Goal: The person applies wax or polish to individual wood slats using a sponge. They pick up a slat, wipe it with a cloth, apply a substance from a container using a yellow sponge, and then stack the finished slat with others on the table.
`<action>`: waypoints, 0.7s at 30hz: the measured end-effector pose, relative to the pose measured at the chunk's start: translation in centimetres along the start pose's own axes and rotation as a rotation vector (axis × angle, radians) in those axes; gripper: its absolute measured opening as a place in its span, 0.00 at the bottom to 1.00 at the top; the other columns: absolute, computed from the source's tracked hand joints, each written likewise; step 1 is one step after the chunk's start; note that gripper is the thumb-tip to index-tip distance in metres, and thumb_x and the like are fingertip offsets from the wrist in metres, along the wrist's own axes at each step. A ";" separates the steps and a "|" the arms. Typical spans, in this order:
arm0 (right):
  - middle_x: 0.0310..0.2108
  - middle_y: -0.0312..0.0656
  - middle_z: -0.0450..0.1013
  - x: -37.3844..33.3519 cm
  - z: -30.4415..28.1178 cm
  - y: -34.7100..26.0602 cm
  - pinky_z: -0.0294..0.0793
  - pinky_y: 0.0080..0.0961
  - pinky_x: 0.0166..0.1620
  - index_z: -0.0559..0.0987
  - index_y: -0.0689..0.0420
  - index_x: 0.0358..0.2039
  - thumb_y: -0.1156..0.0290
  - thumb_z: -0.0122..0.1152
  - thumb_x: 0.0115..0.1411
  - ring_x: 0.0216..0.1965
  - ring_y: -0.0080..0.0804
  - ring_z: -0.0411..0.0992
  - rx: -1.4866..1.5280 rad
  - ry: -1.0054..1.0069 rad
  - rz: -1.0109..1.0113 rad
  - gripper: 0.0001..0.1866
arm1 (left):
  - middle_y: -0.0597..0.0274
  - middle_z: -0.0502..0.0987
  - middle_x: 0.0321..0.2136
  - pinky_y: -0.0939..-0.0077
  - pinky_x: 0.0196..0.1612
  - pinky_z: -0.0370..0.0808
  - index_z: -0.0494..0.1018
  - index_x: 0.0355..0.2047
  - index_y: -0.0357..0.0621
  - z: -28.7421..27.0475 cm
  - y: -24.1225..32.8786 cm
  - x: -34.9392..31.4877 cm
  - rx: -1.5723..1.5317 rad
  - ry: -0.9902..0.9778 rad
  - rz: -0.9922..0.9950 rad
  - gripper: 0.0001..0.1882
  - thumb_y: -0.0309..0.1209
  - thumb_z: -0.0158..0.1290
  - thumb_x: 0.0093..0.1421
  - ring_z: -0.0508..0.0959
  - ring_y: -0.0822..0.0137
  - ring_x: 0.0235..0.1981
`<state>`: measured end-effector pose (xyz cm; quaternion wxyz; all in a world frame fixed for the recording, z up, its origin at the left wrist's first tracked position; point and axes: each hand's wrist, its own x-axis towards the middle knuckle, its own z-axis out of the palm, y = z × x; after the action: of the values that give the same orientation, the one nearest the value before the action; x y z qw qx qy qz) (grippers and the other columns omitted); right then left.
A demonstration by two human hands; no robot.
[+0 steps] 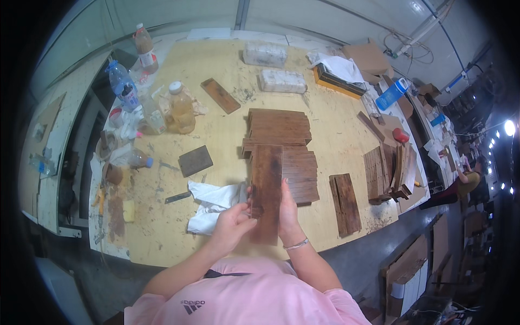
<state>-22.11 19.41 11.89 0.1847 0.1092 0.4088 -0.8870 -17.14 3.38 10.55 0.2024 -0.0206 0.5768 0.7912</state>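
A long reddish-brown wooden board [267,189] is held up in front of me, its broad face toward me. My left hand [234,225] grips its left edge near the lower end, thumb on the face. Around the right edge wraps my right hand [289,210], a bracelet on that wrist. Behind the held board lie stacked brown wooden strips [279,127], partly hidden by it. A crumpled white cloth [208,206] rests left of my left hand, with a dark flat blade [177,197] beside it. Farther left lies a dark rectangular block [195,161].
Bottles, among them one of yellowish liquid [182,111], crowd the table's left side. Two wrapped white blocks [283,81] sit at the back. Dark boards [345,205] and stacked wood pieces [379,173] stand at right, near a blue bottle [391,94]. Another person [467,181] is far right.
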 end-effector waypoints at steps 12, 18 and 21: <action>0.44 0.47 0.76 0.6 0.6 0.5 0.80 0.39 0.42 0.70 0.60 0.56 0.39 0.29 0.70 0.40 0.36 0.74 -0.009 -0.016 0.036 0.37 | 0.61 0.81 0.33 0.79 0.39 0.78 0.74 0.42 0.32 -1.3 -0.6 -1.5 -0.007 -0.083 -0.120 0.07 0.22 0.51 0.65 0.80 0.74 0.33; 0.42 0.47 0.75 0.9 1.1 1.0 0.78 0.37 0.41 0.71 0.62 0.53 0.37 0.28 0.69 0.37 0.37 0.74 0.032 -0.029 0.081 0.39 | 0.66 0.80 0.30 0.83 0.34 0.75 0.76 0.39 0.34 -1.8 -0.7 -2.0 -0.118 -0.016 -0.122 0.07 0.27 0.53 0.66 0.78 0.78 0.31; 0.41 0.47 0.75 1.1 1.0 1.3 0.77 0.37 0.40 0.72 0.63 0.51 0.36 0.27 0.69 0.35 0.39 0.74 0.072 0.004 0.101 0.41 | 0.60 0.81 0.34 0.76 0.38 0.80 0.75 0.42 0.32 -2.0 -0.1 -2.1 0.037 -0.069 -0.159 0.09 0.26 0.50 0.68 0.81 0.72 0.33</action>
<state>-22.55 17.56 11.27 0.2244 0.1377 0.3711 -0.8905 -15.58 0.94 10.35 0.2848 -0.0352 0.5803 0.7622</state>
